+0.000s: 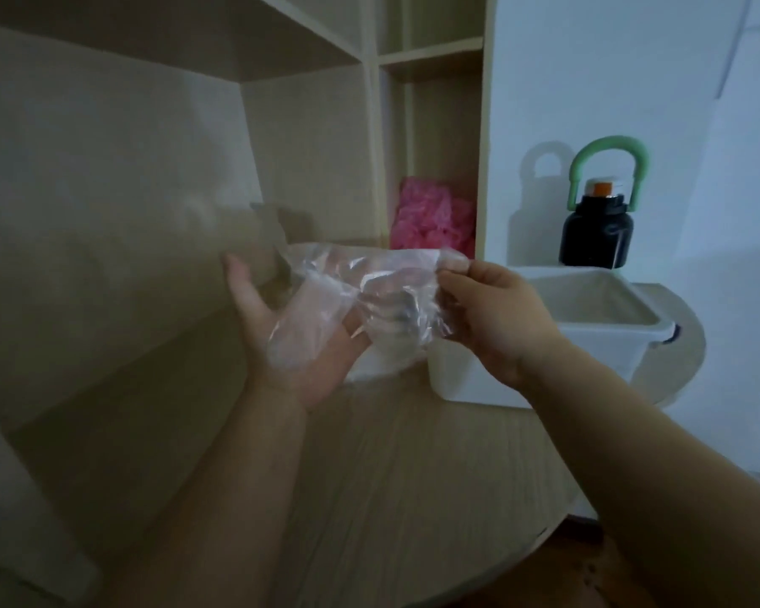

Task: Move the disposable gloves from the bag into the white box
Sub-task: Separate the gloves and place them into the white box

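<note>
I see right hand pinching clear gloves just left of white box rim; left hand spread, palm-up beneath.

The right hand covers the white box (its near-left corner).

Dim, low-contrast view with a greenish cast over the shelf unit at left; brighter at right against the white wall. Soft-edged shadow of the black bottle thrown leftward on that wall, from light at the right. Pale highlights on the clear plastic bag. Soft focus throughout, smeared lower corners, straight shelf edges bowed by the wide lens.
</note>
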`<state>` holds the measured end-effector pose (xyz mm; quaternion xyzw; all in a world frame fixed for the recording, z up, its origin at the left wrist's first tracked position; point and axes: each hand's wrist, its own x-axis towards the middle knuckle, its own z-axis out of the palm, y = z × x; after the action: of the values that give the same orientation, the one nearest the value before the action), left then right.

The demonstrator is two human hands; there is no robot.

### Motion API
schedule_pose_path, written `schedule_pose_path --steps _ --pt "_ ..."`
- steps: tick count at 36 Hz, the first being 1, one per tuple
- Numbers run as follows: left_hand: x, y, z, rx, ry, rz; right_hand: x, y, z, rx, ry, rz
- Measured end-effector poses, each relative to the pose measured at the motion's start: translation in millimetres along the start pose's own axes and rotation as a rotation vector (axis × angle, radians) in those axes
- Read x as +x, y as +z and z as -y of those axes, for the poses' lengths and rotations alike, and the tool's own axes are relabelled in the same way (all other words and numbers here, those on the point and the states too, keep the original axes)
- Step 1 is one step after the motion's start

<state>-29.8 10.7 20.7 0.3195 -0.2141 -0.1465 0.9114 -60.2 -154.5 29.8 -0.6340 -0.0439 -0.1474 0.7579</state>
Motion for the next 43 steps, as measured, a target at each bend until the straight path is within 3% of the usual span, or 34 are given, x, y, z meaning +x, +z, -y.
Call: schedule_pose_path --steps 3,7,12,17,20,22,25,27,29,32,37,40,43 --pt "8.6 9.6 2.0 0.249 -0.016 0.036 10.2 -8.3 8.9 -0.024 0.005 -0.003" --pt "35.0 20.8 12.4 0.612 0.058 -0.149 21.0 -16.6 18.7 0.067 0.060 0.021" --pt "55.0 25.9 15.8 0.618 0.051 -0.143 36.1 -31.0 28.0 0.073 0.126 -0.020" --pt "79.7 36.1 27.0 0.725 -0.030 -0.118 54.3 -43.1 36.5 0.014 0.041 -0.151" --pt "98.3 36.3 31.5 0.719 0.011 -0.268 61.3 -57.5 38.4 -0.002 0.027 -0.236" --pt "113.3 23.8 31.4 0.712 0.039 -0.451 66.2 -69.7 36.1 -0.158 0.032 -0.278" --pt "125.9 10.8 30.3 0.891 0.117 -0.720 73.3 -87.6 30.2 -0.409 0.090 -0.343" --pt "128.6 12.5 32.3 1.033 0.226 -0.776 76.4 -98.6 27.8 -0.506 0.141 -0.342" --pt "126.5 26.2 36.2 1.104 0.337 -0.683 78.3 -107.0 24.8 -0.656 0.204 -0.321" --pt "126.0 42.1 45.0 1.212 0.379 -0.359 79.7 -115.9 19.8 -0.994 0.297 -0.301" --pt "130.4 47.8 62.3 1.578 -0.014 0.236 75.1 -121.5 21.5 -1.278 0.428 -0.262" --pt "136.3 46.8 73.3 1.811 -0.153 0.361 69.2 -121.0 30.5 -1.383 0.526 -0.187" --pt "141.6 45.1 81.8 2.006 -0.246 0.448 62.9 -121.2 34.2 -1.525 0.403 -0.231"
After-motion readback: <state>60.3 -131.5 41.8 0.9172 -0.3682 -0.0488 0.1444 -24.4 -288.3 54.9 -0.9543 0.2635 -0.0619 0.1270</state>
